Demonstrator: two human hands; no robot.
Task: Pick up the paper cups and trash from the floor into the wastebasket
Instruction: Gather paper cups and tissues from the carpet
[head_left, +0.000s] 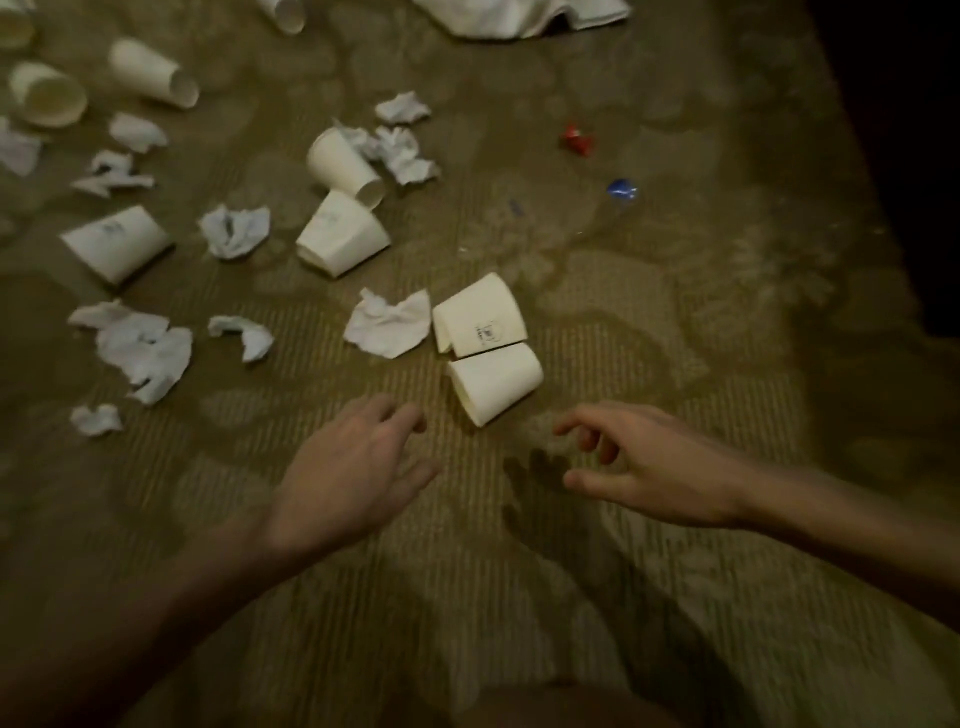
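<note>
— What's under you?
— Dim patterned carpet (649, 270). Your left hand (353, 478) and right hand (649, 467) hover empty, fingers loosely apart, the nearest paper cup (496, 382) just ahead.
— Unclear?
— The white cloth (519, 15) is cut off; the right side is black.

The left grip (353, 467) and the right grip (649, 467) hover above the carpet (675, 312), fingers loose and holding nothing. Between them and just beyond lies a paper cup (496, 387) on its side, touching a second cup (480, 322) (it bears a small printed mark) farther out. A crumpled tissue (389, 325) lies beyond the left grip, just beside the second cup.
</note>
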